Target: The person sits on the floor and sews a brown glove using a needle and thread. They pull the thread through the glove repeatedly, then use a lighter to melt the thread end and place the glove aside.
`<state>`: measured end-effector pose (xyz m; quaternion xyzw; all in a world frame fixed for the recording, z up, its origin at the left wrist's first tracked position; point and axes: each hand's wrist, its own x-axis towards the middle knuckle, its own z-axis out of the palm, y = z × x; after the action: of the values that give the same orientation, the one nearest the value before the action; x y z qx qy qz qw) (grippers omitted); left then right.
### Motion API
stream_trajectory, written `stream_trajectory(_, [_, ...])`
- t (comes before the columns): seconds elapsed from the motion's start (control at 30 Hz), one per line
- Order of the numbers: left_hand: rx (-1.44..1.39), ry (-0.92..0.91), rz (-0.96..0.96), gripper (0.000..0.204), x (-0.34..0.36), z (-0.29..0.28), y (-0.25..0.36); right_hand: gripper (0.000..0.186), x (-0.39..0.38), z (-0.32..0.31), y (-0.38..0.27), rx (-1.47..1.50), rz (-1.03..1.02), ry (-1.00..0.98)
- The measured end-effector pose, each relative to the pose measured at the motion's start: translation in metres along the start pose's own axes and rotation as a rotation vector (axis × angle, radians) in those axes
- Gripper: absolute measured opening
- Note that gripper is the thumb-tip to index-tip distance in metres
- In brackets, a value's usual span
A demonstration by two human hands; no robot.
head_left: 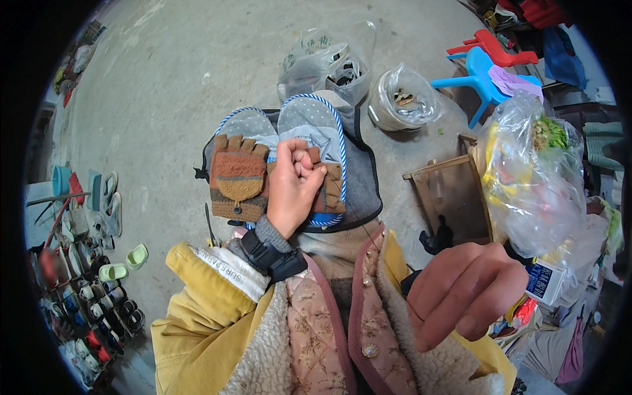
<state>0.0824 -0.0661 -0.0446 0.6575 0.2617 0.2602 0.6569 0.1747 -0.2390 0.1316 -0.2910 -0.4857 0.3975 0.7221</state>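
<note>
Brown knitted fingerless glove (334, 187) lies beneath the curled fingers of the left hand (294, 191).
Rightward, the right hand's (464, 289) fingers bunch together; I can't tell what either pinches.

Dark-grey, black-edged cloth (364, 178) carries two grey, dotted, sole-shaped pads (309, 113); brown-striped, knitted fingerless gloves (239, 178) lie on them.

You are in what looks like a home, in a room with a bare grey floor (164, 79). On your left you have rows of shoes (97, 308) beside pale green slippers (114, 272). On your right are a red plastic seat (503, 56), a blue plastic seat (484, 74) and a clear bag (526, 197) with leafy vegetables (551, 133); a bag-lined bin (387, 113) stands ahead of you.
</note>
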Motion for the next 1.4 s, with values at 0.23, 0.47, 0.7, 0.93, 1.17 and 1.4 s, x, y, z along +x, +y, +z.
stream_trajectory(0.23, [-0.855,-0.527,-0.935,0.043,-0.022,-0.031,0.043,0.006,0.003,0.008,0.012,-0.145,0.063,-0.088])
stream_trajectory(0.47, [-0.798,-0.374,-0.749,0.02,-0.013,-0.058,0.045,0.011,0.005,-0.011,0.094,-0.15,0.465,0.401])
stream_trajectory(0.7, [-0.113,-0.231,-0.419,0.019,-0.015,-0.057,0.05,0.011,-0.005,-0.054,0.16,-0.643,0.469,0.478])
stream_trajectory(0.93, [-0.051,-0.228,-0.233,0.016,-0.009,-0.047,0.052,0.018,-0.008,-0.06,0.161,-1.105,0.195,0.176])
stream_trajectory(1.17, [-0.24,-0.177,-0.362,0.022,0.005,-0.043,0.04,0.015,-0.009,-0.056,0.152,-0.835,0.367,0.22])
stream_trajectory(1.4, [-0.701,-0.094,-0.545,0.02,0.004,-0.045,0.025,0.016,-0.017,-0.058,0.148,-0.176,0.459,0.642])
